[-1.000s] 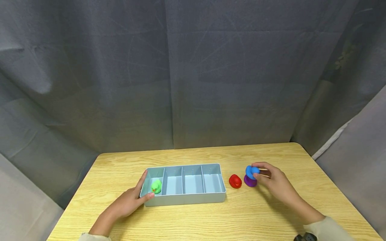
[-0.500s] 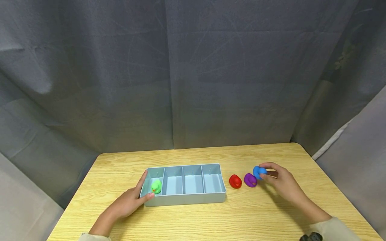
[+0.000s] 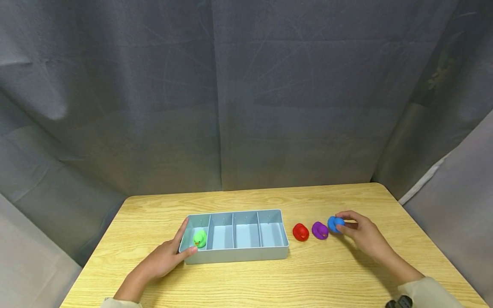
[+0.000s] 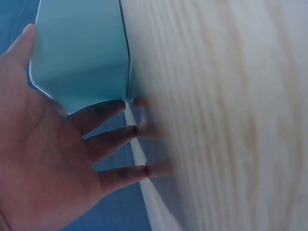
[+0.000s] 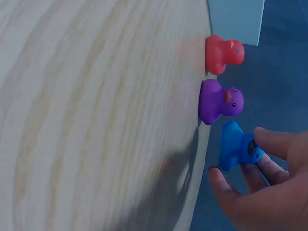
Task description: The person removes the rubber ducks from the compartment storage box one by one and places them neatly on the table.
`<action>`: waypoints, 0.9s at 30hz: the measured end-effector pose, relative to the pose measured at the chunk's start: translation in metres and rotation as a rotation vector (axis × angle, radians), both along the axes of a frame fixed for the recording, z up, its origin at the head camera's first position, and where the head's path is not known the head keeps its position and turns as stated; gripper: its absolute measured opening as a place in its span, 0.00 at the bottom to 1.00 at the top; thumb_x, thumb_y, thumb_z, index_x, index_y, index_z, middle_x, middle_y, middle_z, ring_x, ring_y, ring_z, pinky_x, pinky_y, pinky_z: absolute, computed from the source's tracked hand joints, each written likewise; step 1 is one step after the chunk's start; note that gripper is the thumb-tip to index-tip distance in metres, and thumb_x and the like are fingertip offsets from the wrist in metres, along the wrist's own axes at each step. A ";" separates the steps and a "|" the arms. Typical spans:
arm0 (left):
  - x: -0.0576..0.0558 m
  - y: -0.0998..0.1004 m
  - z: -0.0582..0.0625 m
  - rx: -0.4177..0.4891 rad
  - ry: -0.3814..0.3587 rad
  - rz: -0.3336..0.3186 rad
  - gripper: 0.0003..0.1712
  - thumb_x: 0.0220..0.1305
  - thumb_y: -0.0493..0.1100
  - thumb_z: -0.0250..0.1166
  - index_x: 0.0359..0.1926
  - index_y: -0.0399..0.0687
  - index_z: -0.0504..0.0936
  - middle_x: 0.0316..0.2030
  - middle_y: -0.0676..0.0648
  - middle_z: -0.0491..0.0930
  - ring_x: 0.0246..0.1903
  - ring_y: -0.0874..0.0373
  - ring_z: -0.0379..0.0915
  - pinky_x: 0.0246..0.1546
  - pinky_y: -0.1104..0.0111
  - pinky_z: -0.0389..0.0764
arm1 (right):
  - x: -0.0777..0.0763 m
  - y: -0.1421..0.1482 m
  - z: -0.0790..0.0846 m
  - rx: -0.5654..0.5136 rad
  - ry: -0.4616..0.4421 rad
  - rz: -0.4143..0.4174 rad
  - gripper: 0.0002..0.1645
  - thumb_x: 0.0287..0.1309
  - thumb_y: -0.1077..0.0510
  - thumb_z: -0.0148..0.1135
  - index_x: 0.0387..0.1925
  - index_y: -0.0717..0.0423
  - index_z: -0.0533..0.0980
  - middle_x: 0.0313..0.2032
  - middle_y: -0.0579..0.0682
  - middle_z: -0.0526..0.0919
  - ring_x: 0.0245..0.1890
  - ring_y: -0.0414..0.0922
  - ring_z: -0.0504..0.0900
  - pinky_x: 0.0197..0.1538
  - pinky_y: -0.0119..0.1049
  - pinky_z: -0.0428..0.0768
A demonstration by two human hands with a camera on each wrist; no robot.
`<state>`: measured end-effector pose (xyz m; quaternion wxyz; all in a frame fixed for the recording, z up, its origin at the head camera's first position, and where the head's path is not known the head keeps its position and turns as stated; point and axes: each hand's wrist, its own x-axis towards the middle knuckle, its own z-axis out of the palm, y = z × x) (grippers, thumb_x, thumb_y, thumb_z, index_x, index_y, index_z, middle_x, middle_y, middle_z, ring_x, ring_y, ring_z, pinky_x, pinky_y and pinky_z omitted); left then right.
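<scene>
Blue rubber duck [image 3: 334,224] is pinched by its head between the thumb and fingers of my right hand [image 3: 363,235]. In the right wrist view the blue duck [image 5: 233,147] hangs close over the tabletop, slightly tilted. Beside it stand a purple duck [image 3: 320,230] and then a red duck [image 3: 301,232], in a row. My left hand [image 3: 163,256] rests against the left end of a grey-blue divided box [image 3: 239,254], its thumb at the front rim. The left wrist view shows that hand's straight fingers [image 4: 113,144] reaching the table by the box end [image 4: 82,57].
A green duck [image 3: 200,238] sits in the box's leftmost compartment. The wooden table [image 3: 246,282] has its far edge against a dark grey curtain [image 3: 246,107], with lighter fabric at both sides.
My right hand has carried the blue duck rightward from over the purple duck and lowered it beside that duck. The left hand and box have not moved.
</scene>
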<state>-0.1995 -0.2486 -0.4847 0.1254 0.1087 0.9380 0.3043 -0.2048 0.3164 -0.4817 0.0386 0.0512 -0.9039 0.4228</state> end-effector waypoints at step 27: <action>-0.001 -0.002 -0.002 -0.012 0.006 -0.003 0.53 0.74 0.69 0.55 0.83 0.68 0.31 0.73 0.29 0.64 0.67 0.31 0.68 0.63 0.37 0.69 | -0.004 0.009 -0.019 0.025 -0.039 -0.002 0.21 0.67 0.60 0.68 0.57 0.67 0.77 0.53 0.65 0.83 0.56 0.66 0.81 0.51 0.50 0.84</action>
